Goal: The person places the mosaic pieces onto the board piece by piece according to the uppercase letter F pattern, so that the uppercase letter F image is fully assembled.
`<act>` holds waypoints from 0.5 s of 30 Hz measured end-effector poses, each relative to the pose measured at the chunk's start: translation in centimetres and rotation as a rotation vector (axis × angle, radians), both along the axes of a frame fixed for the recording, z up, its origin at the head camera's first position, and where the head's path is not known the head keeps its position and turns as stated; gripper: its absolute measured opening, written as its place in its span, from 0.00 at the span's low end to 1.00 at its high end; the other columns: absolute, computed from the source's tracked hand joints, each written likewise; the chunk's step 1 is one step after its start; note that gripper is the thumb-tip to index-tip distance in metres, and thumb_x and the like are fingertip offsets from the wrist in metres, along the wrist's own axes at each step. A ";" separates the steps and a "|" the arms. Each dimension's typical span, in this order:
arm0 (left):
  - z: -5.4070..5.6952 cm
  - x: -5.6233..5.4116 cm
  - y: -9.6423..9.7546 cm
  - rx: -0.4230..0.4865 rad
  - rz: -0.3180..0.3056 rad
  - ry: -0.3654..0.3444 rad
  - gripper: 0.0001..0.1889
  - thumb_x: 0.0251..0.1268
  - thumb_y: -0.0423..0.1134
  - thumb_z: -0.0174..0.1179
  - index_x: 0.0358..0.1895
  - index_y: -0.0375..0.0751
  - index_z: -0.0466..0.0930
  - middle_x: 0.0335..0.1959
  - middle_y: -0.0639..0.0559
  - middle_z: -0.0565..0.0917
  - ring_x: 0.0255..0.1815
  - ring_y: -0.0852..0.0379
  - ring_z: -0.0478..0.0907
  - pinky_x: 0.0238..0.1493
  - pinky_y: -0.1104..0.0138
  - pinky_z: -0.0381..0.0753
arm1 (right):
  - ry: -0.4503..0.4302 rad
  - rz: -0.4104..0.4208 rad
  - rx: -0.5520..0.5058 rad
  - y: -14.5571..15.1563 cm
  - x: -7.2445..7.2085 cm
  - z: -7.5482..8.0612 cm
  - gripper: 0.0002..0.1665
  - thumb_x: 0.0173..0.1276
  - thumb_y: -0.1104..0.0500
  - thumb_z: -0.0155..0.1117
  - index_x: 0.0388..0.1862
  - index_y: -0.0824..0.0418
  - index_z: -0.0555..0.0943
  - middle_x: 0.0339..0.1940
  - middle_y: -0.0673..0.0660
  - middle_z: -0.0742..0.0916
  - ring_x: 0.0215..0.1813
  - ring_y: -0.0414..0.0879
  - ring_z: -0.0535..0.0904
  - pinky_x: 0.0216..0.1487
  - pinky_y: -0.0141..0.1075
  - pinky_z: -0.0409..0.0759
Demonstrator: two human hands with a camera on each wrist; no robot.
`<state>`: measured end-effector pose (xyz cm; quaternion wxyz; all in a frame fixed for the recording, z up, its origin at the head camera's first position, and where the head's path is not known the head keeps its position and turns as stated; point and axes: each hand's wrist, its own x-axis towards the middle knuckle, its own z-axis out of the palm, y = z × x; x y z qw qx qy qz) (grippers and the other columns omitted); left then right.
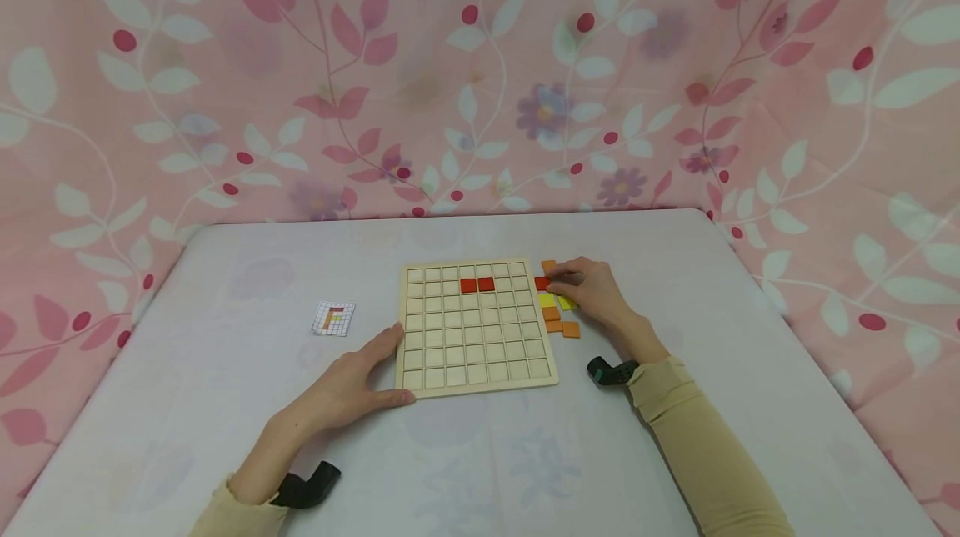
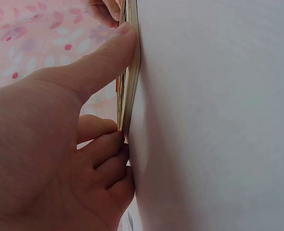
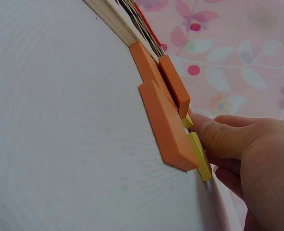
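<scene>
Pink cloth (image 1: pixel 420 95) behind; left hand (image 1: pixel 347 387), spread wide, grips board (image 1: pixel 476 338); right hand (image 1: pixel 592 290) pinches 1 red tile (image 1: pixel 541 283), probably light, stiff, best held edgewise.

This is a screened-off table spot, though whether it stands in a home or a studio cannot be told. A pink cloth (image 1: pixel 420 103) printed with leaves, berries and flowers hangs behind the table (image 1: pixel 450 470) and along its left and right sides; its top is pale, with faint flower shapes.
</scene>
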<state>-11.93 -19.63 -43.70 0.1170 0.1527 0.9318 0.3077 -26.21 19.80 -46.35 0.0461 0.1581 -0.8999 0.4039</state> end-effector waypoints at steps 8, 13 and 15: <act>0.0 0.0 0.0 -0.004 0.004 -0.002 0.56 0.53 0.60 0.72 0.80 0.44 0.51 0.80 0.47 0.57 0.80 0.45 0.54 0.74 0.45 0.61 | 0.021 0.003 0.004 0.0 0.0 -0.1 0.14 0.62 0.60 0.75 0.46 0.62 0.88 0.46 0.59 0.87 0.53 0.56 0.85 0.58 0.51 0.81; -0.1 0.0 0.0 -0.007 0.003 0.000 0.56 0.53 0.60 0.72 0.80 0.44 0.51 0.80 0.48 0.57 0.80 0.45 0.54 0.74 0.45 0.61 | 0.023 0.005 -0.006 0.0 -0.1 -0.2 0.13 0.62 0.61 0.75 0.46 0.62 0.88 0.46 0.59 0.87 0.53 0.56 0.85 0.58 0.51 0.81; -0.1 -0.1 0.0 -0.007 0.003 0.002 0.56 0.53 0.60 0.72 0.80 0.44 0.52 0.80 0.48 0.57 0.80 0.45 0.54 0.74 0.45 0.61 | 0.022 0.003 -0.011 0.0 -0.2 -0.3 0.13 0.62 0.61 0.75 0.45 0.61 0.88 0.46 0.59 0.87 0.53 0.56 0.85 0.58 0.51 0.81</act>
